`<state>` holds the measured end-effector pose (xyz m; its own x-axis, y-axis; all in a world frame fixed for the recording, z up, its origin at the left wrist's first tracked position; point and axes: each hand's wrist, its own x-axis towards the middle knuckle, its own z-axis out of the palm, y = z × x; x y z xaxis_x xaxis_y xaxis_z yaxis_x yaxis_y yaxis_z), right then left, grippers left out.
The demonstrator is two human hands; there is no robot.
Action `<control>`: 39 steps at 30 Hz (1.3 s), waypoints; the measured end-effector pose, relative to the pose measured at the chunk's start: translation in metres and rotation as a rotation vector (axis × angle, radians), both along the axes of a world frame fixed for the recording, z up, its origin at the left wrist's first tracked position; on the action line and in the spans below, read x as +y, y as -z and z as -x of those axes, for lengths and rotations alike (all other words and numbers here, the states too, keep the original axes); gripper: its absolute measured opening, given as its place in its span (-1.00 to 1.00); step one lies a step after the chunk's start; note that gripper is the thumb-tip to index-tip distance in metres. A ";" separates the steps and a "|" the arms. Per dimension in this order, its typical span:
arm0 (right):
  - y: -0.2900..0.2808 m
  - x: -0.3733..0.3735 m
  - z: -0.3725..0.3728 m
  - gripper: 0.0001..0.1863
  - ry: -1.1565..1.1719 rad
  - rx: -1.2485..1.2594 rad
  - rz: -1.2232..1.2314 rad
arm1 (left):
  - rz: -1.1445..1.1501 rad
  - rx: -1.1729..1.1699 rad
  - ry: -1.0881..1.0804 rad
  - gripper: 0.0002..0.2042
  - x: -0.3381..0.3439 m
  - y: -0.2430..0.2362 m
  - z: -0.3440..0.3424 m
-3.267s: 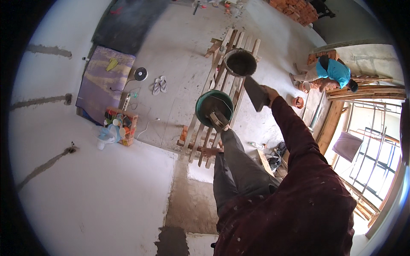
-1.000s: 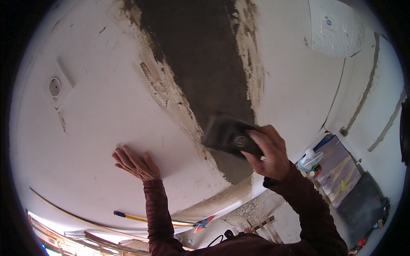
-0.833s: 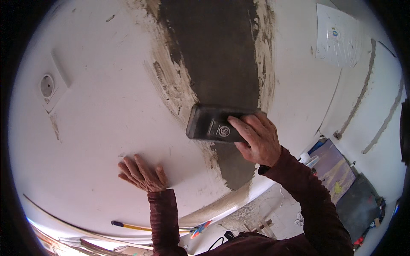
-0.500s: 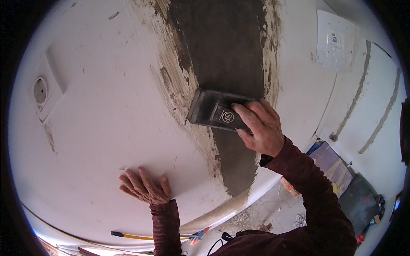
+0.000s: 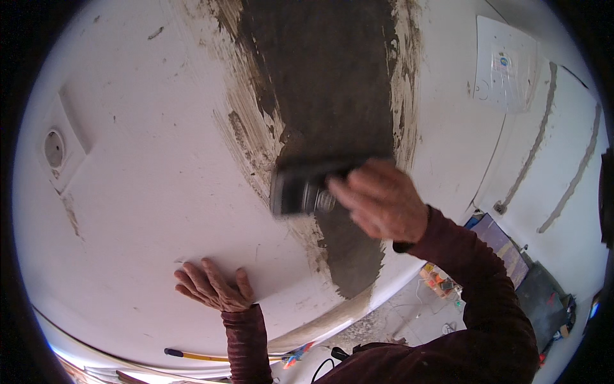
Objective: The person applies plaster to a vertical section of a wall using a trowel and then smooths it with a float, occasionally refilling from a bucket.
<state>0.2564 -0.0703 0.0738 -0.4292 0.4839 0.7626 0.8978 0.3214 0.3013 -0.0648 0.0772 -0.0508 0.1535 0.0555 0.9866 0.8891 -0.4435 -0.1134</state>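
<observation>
A black rectangular sanding block (image 5: 295, 191) lies flat against a dark grey strip of filler (image 5: 332, 77) that runs down the white wall. My right hand (image 5: 387, 201) is closed around its handle, blurred by motion. The block's left end overhangs the strip's left edge, where pale smeared streaks (image 5: 246, 109) border the grey. Lower left, my left hand (image 5: 216, 286) rests on the wall with its fingers spread, holding nothing.
A round wall socket (image 5: 54, 149) sits far left. At the upper right a paper in a clear sleeve (image 5: 505, 64) hangs on the wall. Below are a yellow-handled tool (image 5: 198, 355), a purple board (image 5: 502, 246) and scattered items on the floor (image 5: 409, 307).
My right hand has moved the sanding block down the strip and slightly left. My left hand stays on the wall; the view has shifted slightly.
</observation>
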 end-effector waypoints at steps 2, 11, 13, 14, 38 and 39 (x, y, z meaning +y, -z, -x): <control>0.026 -0.008 0.005 -0.23 -0.057 0.022 0.069 | 0.006 0.004 0.002 -0.28 0.000 0.001 0.001; 0.033 0.016 0.019 -0.40 0.061 0.106 -0.246 | -0.009 0.005 0.021 -0.30 0.002 0.002 0.001; -0.003 0.025 0.027 -0.49 0.039 0.194 -0.320 | -0.019 0.006 0.028 -0.30 0.001 0.002 0.001; -0.030 0.028 0.030 -0.53 0.030 0.257 -0.345 | -0.010 0.003 0.037 -0.30 0.001 0.002 0.001; 0.071 0.013 0.033 -0.51 0.023 0.307 -0.228 | 0.038 -0.020 0.080 -0.36 -0.004 0.002 -0.008; 0.077 0.007 0.043 -0.52 0.077 0.305 -0.211 | 0.036 -0.005 0.064 -0.37 -0.006 0.001 -0.002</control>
